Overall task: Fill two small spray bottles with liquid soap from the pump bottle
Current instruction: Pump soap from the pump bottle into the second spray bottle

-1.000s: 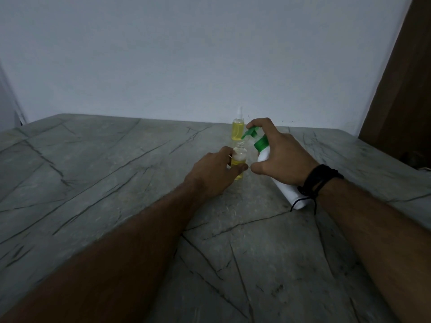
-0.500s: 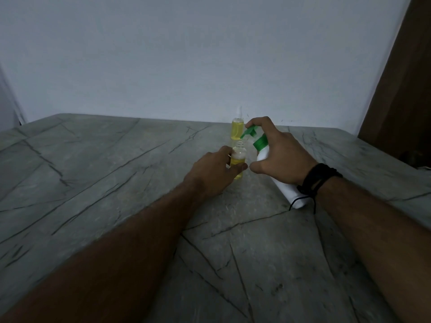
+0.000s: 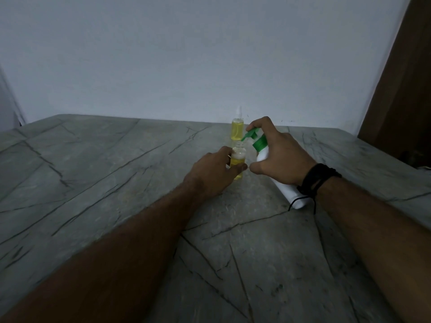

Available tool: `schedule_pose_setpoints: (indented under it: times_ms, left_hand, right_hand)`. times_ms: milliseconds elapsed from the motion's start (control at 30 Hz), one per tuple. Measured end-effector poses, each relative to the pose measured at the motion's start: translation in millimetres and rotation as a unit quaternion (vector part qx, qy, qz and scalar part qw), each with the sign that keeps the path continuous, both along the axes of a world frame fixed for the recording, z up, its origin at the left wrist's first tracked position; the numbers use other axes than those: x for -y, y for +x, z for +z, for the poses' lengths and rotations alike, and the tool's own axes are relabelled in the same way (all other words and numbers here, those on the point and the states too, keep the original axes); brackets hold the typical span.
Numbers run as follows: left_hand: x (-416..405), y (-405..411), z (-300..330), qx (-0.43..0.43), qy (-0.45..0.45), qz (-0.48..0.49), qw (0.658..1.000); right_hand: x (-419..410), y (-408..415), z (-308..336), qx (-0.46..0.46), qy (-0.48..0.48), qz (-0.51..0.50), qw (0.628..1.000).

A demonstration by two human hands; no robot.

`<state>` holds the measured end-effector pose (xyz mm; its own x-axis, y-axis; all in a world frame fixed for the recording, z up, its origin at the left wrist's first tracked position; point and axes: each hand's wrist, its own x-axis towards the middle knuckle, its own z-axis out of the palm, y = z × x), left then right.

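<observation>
1. The surface (image 3: 116, 183) is grey stone with dark crack-like veins and a matte finish, and it meets a plain pale wall (image 3: 186, 54) at 12 o'clock.
2. The left hand (image 3: 214, 173) grips the open spray bottle (image 3: 238, 160), a small clear cylinder standing upright on the surface, holding yellow liquid with a pale foamy layer near its neck.
3. The right hand (image 3: 279, 157) is wrapped round the pump bottle (image 3: 263, 155), smooth white plastic with a green collar and pump head, tilted so its nozzle points at the small bottle's mouth; a finger lies over the pump head.
4. No label or writing can be read.
5. A second spray bottle (image 3: 237, 129), capped and filled yellow, stands just behind at 12 o'clock.
6. A black corded wristband (image 3: 319, 180) circles the right wrist; a brown wooden panel (image 3: 401, 89) stands at 2 o'clock.
</observation>
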<state>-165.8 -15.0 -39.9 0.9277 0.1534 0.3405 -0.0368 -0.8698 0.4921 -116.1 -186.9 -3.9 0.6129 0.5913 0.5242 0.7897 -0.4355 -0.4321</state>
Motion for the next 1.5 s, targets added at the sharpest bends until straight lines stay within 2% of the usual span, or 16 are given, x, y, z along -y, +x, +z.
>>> schedule_pose_setpoints:
  times_ms: [1500]
  left_hand:
    - [-3.9, 5.3, -5.5, 0.002, -0.003, -0.003, 1.0]
  right_hand:
    - [-0.6, -0.3, 0.3, 0.004, -0.008, 0.013, 1.0]
